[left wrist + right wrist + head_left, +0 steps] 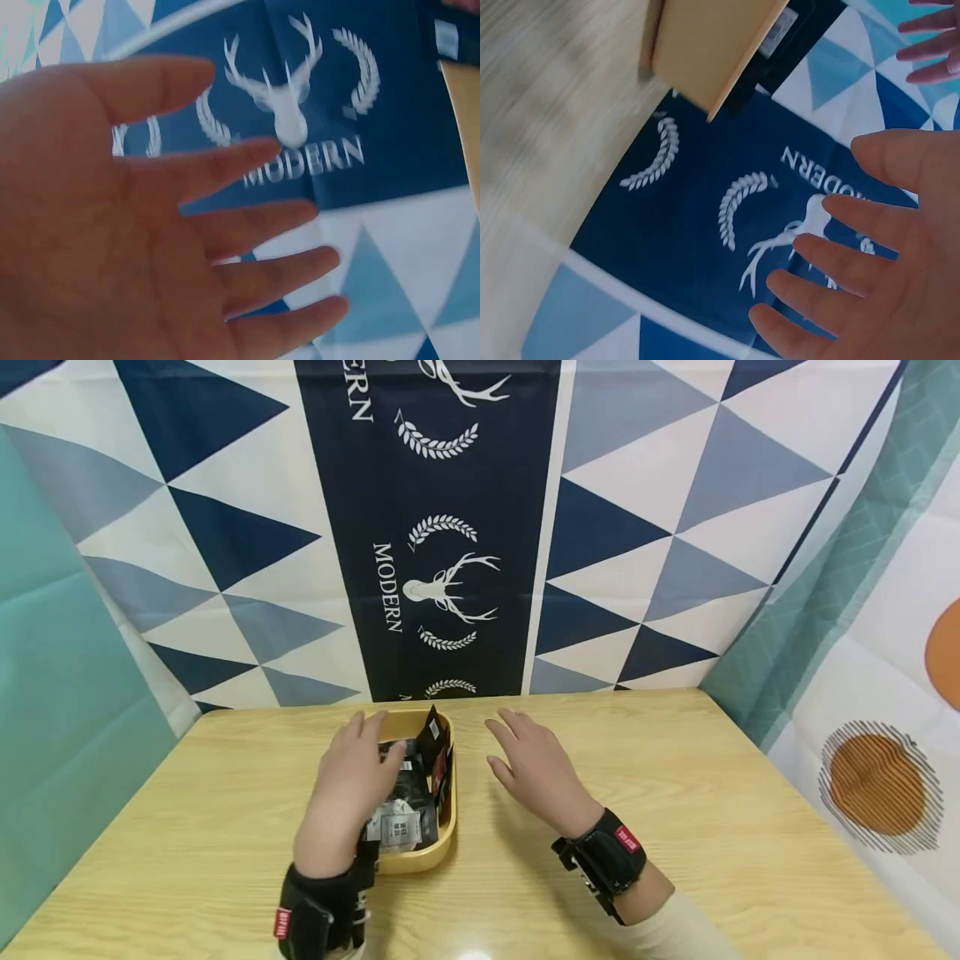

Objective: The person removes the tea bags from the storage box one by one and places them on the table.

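A yellow plastic bin (417,860) stands on the table, filled with several dark flat packets (408,781). One black packet (431,735) leans upright at its right wall, and a packet with a clear, silvery front (397,827) lies near the front. Over the bin's left side hovers my left hand (348,781), hiding part of the packets. Its fingers spread straight in the left wrist view, and the palm (112,217) is bare. To the right of the bin, my right hand (542,768) hangs above the table, fingers extended and nothing held.
The light wood table (637,802) reaches back to a patterned cloth (465,527) hanging behind it. Teal fabric (67,677) hangs at the left. At the right hangs a white cloth with orange circles (877,781). Both wrists wear black strapped devices (611,856).
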A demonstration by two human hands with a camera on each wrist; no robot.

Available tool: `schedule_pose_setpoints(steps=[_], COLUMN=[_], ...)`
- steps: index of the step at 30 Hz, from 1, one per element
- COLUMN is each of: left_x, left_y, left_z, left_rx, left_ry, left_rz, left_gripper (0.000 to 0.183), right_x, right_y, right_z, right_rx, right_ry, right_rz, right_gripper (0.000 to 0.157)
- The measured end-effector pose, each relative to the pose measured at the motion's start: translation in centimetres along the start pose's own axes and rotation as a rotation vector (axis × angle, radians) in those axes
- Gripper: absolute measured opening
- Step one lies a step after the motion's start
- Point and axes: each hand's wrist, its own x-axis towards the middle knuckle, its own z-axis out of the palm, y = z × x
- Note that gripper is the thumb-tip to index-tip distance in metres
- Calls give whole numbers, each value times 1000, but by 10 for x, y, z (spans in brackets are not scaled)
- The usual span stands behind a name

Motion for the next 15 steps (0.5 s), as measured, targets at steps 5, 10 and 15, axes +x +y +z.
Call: schedule_pose_setpoints(steps=[5,10,15], left_x=[-1,1,3], left_y=[-30,-59,-87], left_z=[-13,-16,-14], left_rx=[-11,14,48], left_ry=[-93,-158,-229], left_rz=[-50,-88,-70], left_gripper=[58,60,60], right_x=[11,15,14], right_y=[-13,-26,-37], right_z=[5,14,22], right_rx=[-8,-49,-90], right_ry=[-44,-120,-160], right_rz=[-75,-117,-175], right_gripper=[42,41,40])
